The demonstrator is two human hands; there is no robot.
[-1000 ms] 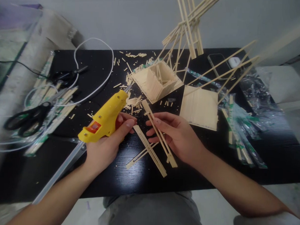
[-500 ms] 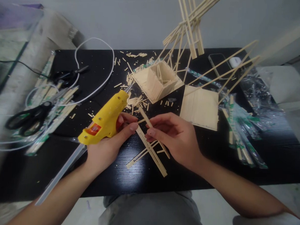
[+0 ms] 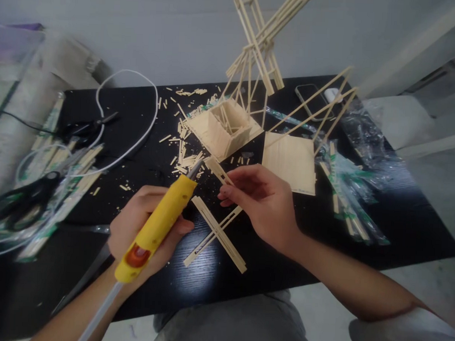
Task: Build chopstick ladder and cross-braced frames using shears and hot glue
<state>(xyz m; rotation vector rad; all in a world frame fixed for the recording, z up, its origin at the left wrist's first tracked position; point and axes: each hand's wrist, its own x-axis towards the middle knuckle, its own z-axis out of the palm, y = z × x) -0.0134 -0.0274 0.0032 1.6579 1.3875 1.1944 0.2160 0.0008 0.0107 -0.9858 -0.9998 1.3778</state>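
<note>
My left hand (image 3: 145, 227) is closed around a yellow hot glue gun (image 3: 161, 223), with a long translucent glue stick (image 3: 99, 313) poking out of its back. The gun's metal nozzle points up and right, close to the far end of a narrow wooden strip assembly (image 3: 217, 169). My right hand (image 3: 262, 202) pinches that assembly between thumb and fingers; its lower part is hidden by the hand. Just below both hands, two slim wooden pieces (image 3: 224, 239) lie crossed in an X on the black table (image 3: 283, 268).
Behind stands a wooden stick model (image 3: 229, 133) with a box base and tall crossed blades. A square wooden panel (image 3: 290, 163) with upright sticks is right of it. Scissors (image 3: 26, 197) and bagged sticks lie left, more bagged sticks (image 3: 343, 195) right. A white cable (image 3: 154, 112) loops behind.
The glue gun has swung round, its nozzle now near the strip assembly's end. My right hand has shifted and turned the assembly. The whole view has moved slightly.
</note>
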